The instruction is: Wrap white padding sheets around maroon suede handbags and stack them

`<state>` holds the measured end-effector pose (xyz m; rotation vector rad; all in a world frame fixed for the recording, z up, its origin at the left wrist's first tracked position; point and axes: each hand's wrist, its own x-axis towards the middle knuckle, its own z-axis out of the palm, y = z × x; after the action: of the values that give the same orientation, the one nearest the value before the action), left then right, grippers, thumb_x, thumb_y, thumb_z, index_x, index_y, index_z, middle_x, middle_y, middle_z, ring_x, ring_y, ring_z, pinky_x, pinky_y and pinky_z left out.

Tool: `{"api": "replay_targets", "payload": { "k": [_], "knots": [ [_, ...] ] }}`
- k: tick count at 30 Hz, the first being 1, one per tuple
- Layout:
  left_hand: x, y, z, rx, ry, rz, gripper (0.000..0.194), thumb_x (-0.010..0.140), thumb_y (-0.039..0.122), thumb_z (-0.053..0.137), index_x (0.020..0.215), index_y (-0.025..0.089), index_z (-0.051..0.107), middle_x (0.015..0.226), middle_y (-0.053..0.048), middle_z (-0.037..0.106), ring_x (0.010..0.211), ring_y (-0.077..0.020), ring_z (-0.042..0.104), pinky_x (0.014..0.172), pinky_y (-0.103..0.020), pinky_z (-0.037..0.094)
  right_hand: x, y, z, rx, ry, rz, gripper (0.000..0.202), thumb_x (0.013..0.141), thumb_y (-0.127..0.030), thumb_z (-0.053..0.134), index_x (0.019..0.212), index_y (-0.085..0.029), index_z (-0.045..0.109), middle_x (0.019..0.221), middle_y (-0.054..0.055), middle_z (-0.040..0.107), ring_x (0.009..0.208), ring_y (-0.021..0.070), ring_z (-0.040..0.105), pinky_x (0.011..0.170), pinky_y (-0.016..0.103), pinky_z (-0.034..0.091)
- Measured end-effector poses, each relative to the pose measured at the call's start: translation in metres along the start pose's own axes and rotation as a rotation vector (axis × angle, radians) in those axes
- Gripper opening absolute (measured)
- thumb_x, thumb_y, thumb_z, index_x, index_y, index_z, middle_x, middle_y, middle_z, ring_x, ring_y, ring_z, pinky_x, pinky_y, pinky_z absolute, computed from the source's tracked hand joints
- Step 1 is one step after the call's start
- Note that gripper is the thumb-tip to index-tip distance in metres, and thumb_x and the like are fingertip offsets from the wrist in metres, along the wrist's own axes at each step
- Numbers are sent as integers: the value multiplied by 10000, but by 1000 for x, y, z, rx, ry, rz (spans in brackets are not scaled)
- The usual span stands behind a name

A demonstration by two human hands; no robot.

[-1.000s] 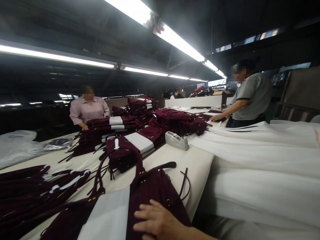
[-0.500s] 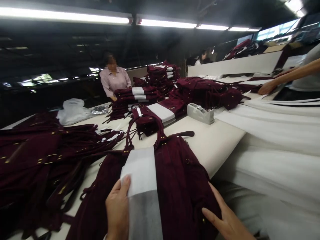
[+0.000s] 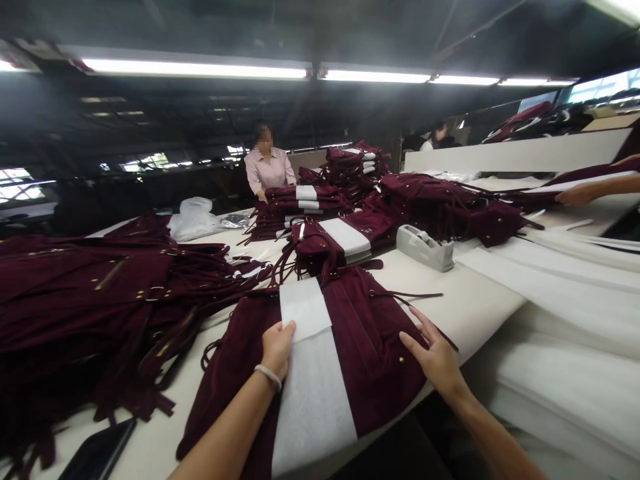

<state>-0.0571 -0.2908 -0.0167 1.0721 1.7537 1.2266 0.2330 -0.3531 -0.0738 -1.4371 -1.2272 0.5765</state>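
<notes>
The cream table (image 3: 480,297) runs under both my hands and far beyond them. Off to the right of my right hand (image 3: 435,353), layered white sheeting (image 3: 565,360) hangs over the table's edge. Well left of my left hand (image 3: 277,347), a wide heap of burgundy bags (image 3: 75,293) spreads out, straps trailing. Past that hand, on the far side of the table, stands a co-worker in a pink shirt (image 3: 270,170). The burgundy handbag (image 3: 360,353) lies flat between and beneath my hands, near side at the table's edge, handles pointing away from me. Directly ahead of my hands sits another banded bag (image 3: 380,227). A white paper band (image 3: 315,393) crosses my handbag just right of my left hand. Beyond that hand, to the left, rests a crumpled clear plastic bag (image 3: 193,220); ahead of my right hand, a grey tape dispenser (image 3: 425,248). My right hand is spread loosely at the handbag's right side, thumb over the cloth, fingers apart. My left thumb lies on the band's edge with the fingers curled; whether they pinch it, I can't quite tell. A pale bracelet (image 3: 269,377) circles that wrist.
</notes>
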Motion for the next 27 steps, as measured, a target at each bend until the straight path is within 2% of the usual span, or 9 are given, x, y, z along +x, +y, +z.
{"api": "replay_targets", "payload": {
  "k": [4,6,8,10,12,17,21,24,27],
  "knots": [
    [14,-2,-9,254,15,96,115,739,140,650,636,142,600,642,-77,640,749,-265,662,707,-330,487,-3,3,-1,-282,14,-241,459,894,-518,546,1235,-229,648,1198,97,659,1103,268,623,1026,452,460],
    [12,-2,-17,372,25,140,85,720,159,697,706,148,614,727,-83,657,872,-284,649,806,-348,464,-8,-6,-8,-462,31,-316,402,908,-487,542,1184,-231,682,1190,107,645,1067,283,629,982,472,486],
    [7,-2,-25,493,13,203,177,729,175,714,884,148,633,846,-89,669,951,-288,626,869,-368,443,-12,-18,-17,-562,39,-418,355,912,-446,551,1150,-229,702,1251,120,603,1129,312,590,993,511,468],
    [-1,-2,-34,672,-13,326,314,761,176,697,1060,148,605,949,-100,658,975,-280,608,884,-384,444,-16,-34,-23,-500,-18,-529,304,920,-399,554,1110,-226,715,1261,116,596,1172,307,562,1028,511,445],
    [-13,-1,-46,839,-36,479,315,801,173,662,1107,145,591,1022,-115,637,992,-269,593,888,-390,459,-20,-51,-25,-336,-167,-574,259,933,-363,551,1088,-233,712,1191,90,636,1125,258,595,1025,453,466],
    [-57,0,-87,783,-13,778,129,909,171,535,990,170,635,1062,-84,624,1022,-223,580,951,-386,469,-26,-85,-7,-75,-489,-413,294,929,-389,569,1144,-220,677,1060,57,704,941,190,675,846,313,563],
    [-90,-9,-120,791,-29,915,165,957,214,498,1036,175,638,1124,-86,623,1130,-227,550,1043,-432,431,-18,-94,33,-149,-699,-261,604,900,-467,582,1418,-176,468,941,60,728,770,198,692,715,330,578],
    [-101,-20,-144,916,-55,935,191,936,260,566,1096,180,635,1237,-102,601,1268,-271,475,1148,-529,303,-18,-100,67,-157,-848,-238,866,839,-481,657,1538,-179,245,986,74,726,845,236,699,804,400,565],
    [-104,-31,-167,946,-68,834,405,876,321,661,1255,209,570,1429,-130,458,1369,-323,371,1153,-571,279,-36,-113,78,165,-962,-167,931,862,-430,633,1568,-198,73,1123,93,691,967,224,682,845,383,562]
  ]
}}
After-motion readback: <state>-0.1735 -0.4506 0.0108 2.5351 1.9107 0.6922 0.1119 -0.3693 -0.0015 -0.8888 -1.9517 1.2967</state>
